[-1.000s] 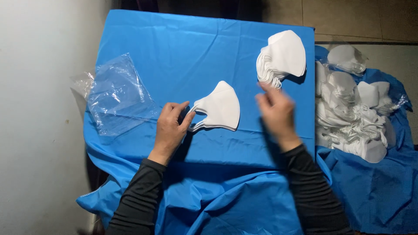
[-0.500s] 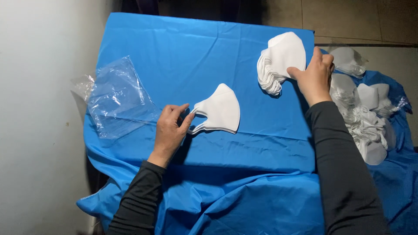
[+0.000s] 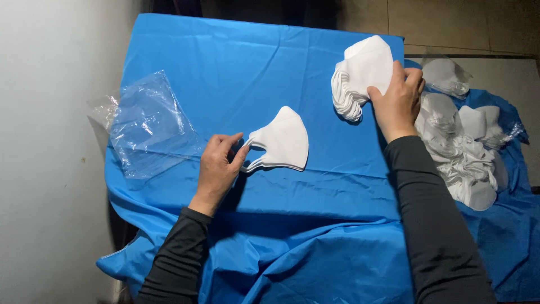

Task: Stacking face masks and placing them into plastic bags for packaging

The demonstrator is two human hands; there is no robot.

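Observation:
A small pile of white face masks lies flat in the middle of the blue cloth. My left hand pinches the ear loops at the pile's left end. At the cloth's far right edge sits a thicker stack of white masks. My right hand rests on that stack's right side, with the fingers curled over its top mask. Both arms wear dark long sleeves.
A heap of clear plastic bags lies on the cloth's left side, near a pale wall. To the right, on more blue cloth, lies a heap of bagged white masks. Tiled floor shows at the top right.
My right hand has travelled from the middle of the cloth up and right to the far stack of masks and settled on it. My left hand has stayed at the middle pile.

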